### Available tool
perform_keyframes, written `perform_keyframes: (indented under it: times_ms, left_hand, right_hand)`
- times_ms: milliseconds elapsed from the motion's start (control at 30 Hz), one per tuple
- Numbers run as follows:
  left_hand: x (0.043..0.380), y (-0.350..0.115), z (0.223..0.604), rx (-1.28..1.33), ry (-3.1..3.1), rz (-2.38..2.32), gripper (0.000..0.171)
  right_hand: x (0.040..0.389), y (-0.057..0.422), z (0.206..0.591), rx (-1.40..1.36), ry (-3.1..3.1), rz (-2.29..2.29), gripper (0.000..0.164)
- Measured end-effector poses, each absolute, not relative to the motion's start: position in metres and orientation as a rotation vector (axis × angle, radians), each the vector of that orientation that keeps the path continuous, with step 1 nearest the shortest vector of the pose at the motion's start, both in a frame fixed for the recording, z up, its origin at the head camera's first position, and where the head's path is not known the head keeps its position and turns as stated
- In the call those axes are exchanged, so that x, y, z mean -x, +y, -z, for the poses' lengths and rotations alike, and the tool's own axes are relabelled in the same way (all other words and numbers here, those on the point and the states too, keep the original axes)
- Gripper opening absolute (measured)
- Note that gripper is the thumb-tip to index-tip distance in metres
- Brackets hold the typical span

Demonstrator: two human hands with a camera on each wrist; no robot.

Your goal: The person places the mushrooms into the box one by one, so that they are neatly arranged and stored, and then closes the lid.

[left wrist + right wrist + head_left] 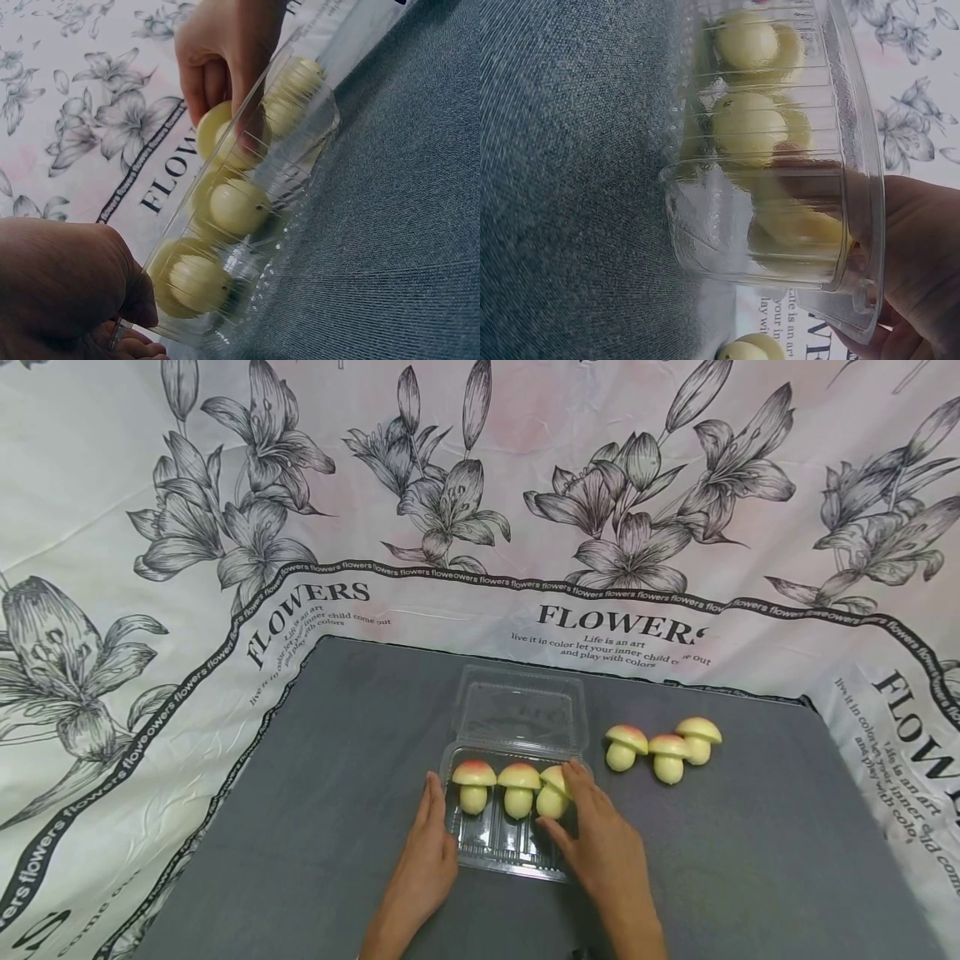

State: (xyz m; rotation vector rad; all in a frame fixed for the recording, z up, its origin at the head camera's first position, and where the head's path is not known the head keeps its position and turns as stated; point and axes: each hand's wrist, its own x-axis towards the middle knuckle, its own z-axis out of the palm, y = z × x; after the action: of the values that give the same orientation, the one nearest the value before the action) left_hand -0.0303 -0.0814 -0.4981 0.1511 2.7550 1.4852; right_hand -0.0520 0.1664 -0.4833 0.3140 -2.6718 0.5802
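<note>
A clear plastic container (480, 847) lies with its hinged lid (517, 714) folded back behind it. Inside the base, a toy mushroom (473, 787) with a yellow stem and red-tinged cap stands at the left, another mushroom (519, 789) in the middle. At the right end my right hand (606, 843) pinches a third mushroom (551, 802), which leans, between thumb and fingers; the right wrist view shows those fingers through the clear wall. My left hand (426, 852) holds the container's left side, its thumb (139, 300) at the rim in the left wrist view.
Three more toy mushrooms lie to the right of the container: a left one (625, 747), a middle one (667, 758) and a right one (697, 739). Dark grey cloth covers the table (330, 777). A flower-printed white sheet (450, 602) hangs around its back and sides.
</note>
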Motion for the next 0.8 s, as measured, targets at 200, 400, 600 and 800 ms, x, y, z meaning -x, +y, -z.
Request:
perform_keyframes:
  times_ms: [200, 400, 600, 800]
  left_hand:
    - [0.0292, -0.0819, 0.4982, -0.154, 2.754, -1.488, 0.076]
    - [0.0294, -0.0823, 0.4993, -0.158, 2.763, -1.477, 0.076]
    - [0.03, -0.0825, 0.4995, -0.167, 2.771, -1.477, 0.076]
    - [0.0303, -0.0821, 0.4984, -0.169, 2.774, -1.47, 0.075]
  right_hand:
    - [0.0514, 0.1643, 0.4838, -0.286, -2.704, -0.579, 0.088]
    - [0.0513, 0.1626, 0.4846, -0.256, -2.725, -0.576, 0.088]
    - [0.0512, 0.1619, 0.4848, -0.25, -2.727, -0.57, 0.088]
    - [0.0527, 0.161, 0.4866, -0.245, -2.718, -0.56, 0.087]
